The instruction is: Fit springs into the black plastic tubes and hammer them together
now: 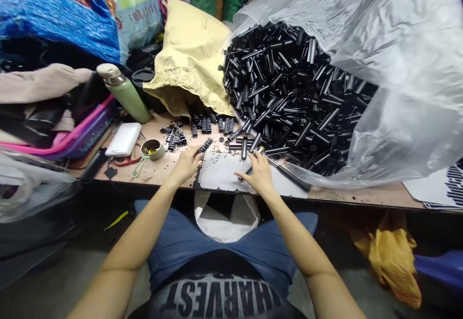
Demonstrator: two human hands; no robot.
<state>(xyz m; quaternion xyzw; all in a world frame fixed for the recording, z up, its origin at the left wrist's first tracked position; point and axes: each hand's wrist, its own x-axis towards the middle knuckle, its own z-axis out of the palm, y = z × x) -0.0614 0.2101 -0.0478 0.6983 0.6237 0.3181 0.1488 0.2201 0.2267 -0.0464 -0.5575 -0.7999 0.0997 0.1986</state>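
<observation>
Left hand [186,163]: fingers curled down on the white sheet [220,174] at the table [361,194] edge, tips at a ribbed black piece [205,145]; can't tell if it's actually pinched or just touched. Right hand [258,174]: fingers spread flat-ish on the sheet, tips near a thin black rod [285,170] w/ a metal end and a short black tube [244,148]; can't tell if it grips anything.

Just beyond the hands: scatter of tiny dark bits on the sheet, then a row of ribbed pieces [210,125], approx. 10–12 countable, lying at the mouth of a yellow sack [190,56]. Right of that, a clear plastic bag [398,68] spilling black tubes [289,87], hundreds, too many to count.

Progress, judged: few ribbed pieces vs. huge tube pile, so most tubes look unhandled; early on.

Left side: 1 small cup [152,149] w/ amber liquid, 1 white power bank [123,139], 1 green bottle [126,92], 1 pink-rimmed basket [72,135]. A white bag [226,222] hangs below the table edge over the lap.
</observation>
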